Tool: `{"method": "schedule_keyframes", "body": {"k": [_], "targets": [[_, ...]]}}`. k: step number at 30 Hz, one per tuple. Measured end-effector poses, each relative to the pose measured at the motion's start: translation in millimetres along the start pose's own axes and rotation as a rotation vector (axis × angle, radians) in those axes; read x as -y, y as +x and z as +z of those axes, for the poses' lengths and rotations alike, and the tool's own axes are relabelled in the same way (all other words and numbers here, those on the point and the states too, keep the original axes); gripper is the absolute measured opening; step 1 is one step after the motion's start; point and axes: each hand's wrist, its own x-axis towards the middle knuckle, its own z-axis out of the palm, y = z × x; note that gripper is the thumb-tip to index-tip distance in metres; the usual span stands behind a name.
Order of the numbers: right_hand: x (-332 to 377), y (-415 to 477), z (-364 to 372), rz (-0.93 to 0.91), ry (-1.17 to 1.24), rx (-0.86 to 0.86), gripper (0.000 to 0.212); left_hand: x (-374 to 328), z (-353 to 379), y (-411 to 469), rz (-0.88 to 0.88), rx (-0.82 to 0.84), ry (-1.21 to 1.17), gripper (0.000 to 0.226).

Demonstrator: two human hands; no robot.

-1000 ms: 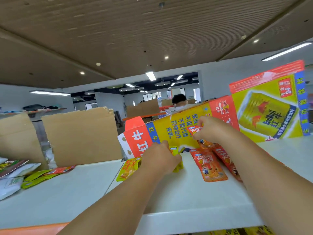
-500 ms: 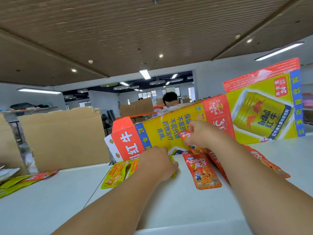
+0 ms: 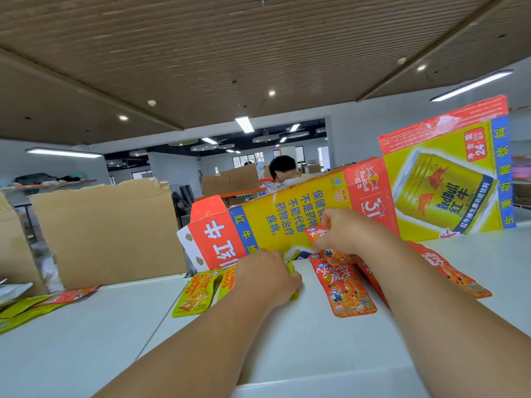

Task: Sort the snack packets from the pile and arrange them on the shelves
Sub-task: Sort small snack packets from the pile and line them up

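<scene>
Shelf top [image 3: 115, 340]: white surface, carrying every packet in view.
Yellow packets [image 3: 195, 291]: two lie fanned flat; only one showed a second ago.
Left hand [image 3: 267, 277]: position unchanged, fingers curled down over a yellow packet's edge.
Flat red packet [image 3: 344, 288]: lies between the hands, not shifted.
Right hand [image 3: 344, 234]: pinches an upright red packet [image 3: 317, 233] against the Red Bull carton [image 3: 281, 214], as before.
Finding: the two colours remain separated, so the placing step appears nearly settled.

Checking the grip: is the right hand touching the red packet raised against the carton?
Touching. The head view shows the right hand pinching the red packet, whose corner sticks out from between its fingers and thumb.
</scene>
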Motion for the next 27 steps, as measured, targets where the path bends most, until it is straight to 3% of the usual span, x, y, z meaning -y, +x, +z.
{"method": "schedule_keyframes", "body": {"k": [14, 27], "targets": [[-1.3, -2.1, 2.3, 0.010, 0.011, 0.003, 0.041, 2.5, -4.5, -4.1, -0.021, -0.017, -0.007, 0.055], [-6.4, -1.6, 2.8, 0.042, 0.026, -0.015, 0.038, 9.5, -14.9, 0.2, 0.036, -0.154, -0.378, 0.044]]}}
